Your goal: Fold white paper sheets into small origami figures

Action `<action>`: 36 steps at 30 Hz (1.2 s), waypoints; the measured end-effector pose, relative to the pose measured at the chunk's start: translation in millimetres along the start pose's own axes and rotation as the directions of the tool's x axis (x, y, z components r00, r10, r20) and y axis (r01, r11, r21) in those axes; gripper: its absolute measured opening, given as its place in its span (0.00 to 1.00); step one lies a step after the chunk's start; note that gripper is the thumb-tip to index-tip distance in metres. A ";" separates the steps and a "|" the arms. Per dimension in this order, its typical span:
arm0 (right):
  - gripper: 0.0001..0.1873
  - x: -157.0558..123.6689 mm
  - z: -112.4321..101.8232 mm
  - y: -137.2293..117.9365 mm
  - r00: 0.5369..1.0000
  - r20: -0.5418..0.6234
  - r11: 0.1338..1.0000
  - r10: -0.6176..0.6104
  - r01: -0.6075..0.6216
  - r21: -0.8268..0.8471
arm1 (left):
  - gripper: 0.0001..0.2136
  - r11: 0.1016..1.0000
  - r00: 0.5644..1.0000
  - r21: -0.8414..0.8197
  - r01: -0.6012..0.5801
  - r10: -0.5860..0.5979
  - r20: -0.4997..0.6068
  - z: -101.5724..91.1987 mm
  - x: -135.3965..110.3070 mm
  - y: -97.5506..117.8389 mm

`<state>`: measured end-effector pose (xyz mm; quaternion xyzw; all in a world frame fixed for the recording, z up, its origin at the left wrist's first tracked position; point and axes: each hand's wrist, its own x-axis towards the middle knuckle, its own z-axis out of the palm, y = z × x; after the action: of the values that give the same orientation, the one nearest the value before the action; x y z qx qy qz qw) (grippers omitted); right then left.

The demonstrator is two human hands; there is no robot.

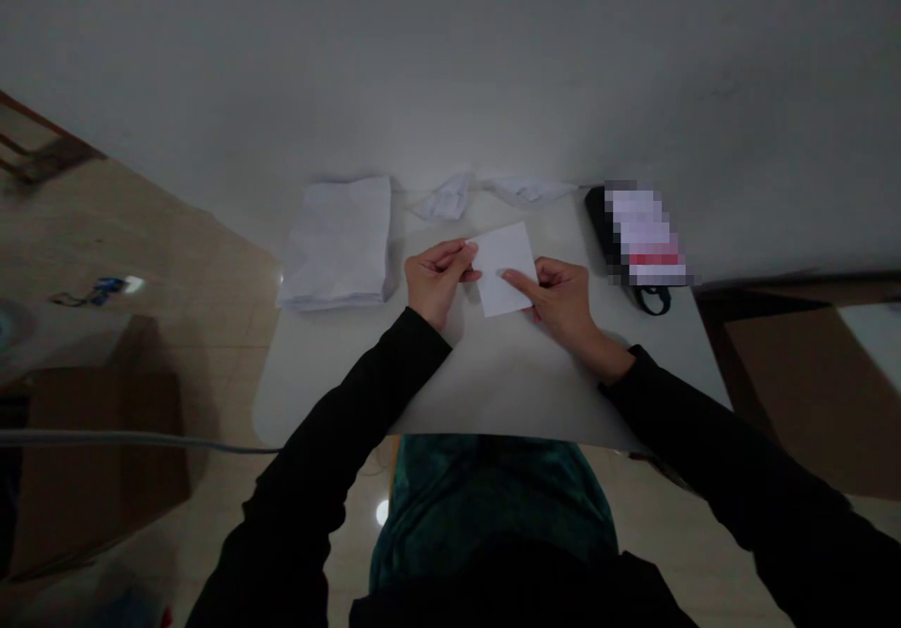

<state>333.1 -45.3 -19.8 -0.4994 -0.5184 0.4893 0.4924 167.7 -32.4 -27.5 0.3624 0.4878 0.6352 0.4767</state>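
A small white sheet of paper (499, 262), roughly square, is held up over the table between both hands. My left hand (437, 276) pinches its upper left corner between thumb and fingers. On the paper's right side, my right hand (563, 299) grips the edge, its thumb lying across the front face and its fingers behind. Left of my hands lies a stack of white paper (342, 238). Beyond them, against the wall, rest a folded paper piece (445, 198) and a flatter folded paper piece (533, 190).
The white table (485, 384) stands against a grey wall (450, 65). At its right side lies a black case (603, 224) with a strap and a blurred-out face. Cardboard boxes flank the table, one box (105, 459) at left, another box (809, 393) at right. A cable (141, 437) crosses at left.
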 end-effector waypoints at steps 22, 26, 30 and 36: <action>0.22 3.1 -11.7 2.1 0.980 0.196 0.999 -0.022 0.027 -0.024 | 0.17 0.995 0.996 0.049 -0.087 0.087 -0.010 3.7 -4.2 -4.1; 0.27 3.8 -12.4 0.3 0.962 0.274 0.998 -0.022 0.038 -0.052 | 0.17 0.993 0.994 0.059 -0.100 0.102 -0.031 2.2 -1.5 -5.3; 0.27 6.2 -12.8 2.9 0.956 0.289 0.997 -0.059 0.071 -0.031 | 0.17 0.992 0.991 0.063 -0.108 0.113 -0.068 -0.9 3.8 -5.0; 0.26 8.8 -12.0 6.3 0.924 0.373 0.996 -0.085 0.068 0.057 | 0.17 0.992 0.985 0.063 -0.112 0.119 -0.127 -4.3 9.4 -4.9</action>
<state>345.2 -36.2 -25.4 -0.3653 -0.6115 0.5672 0.4134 162.2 -24.2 -33.4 0.3609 0.5137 0.6702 0.3958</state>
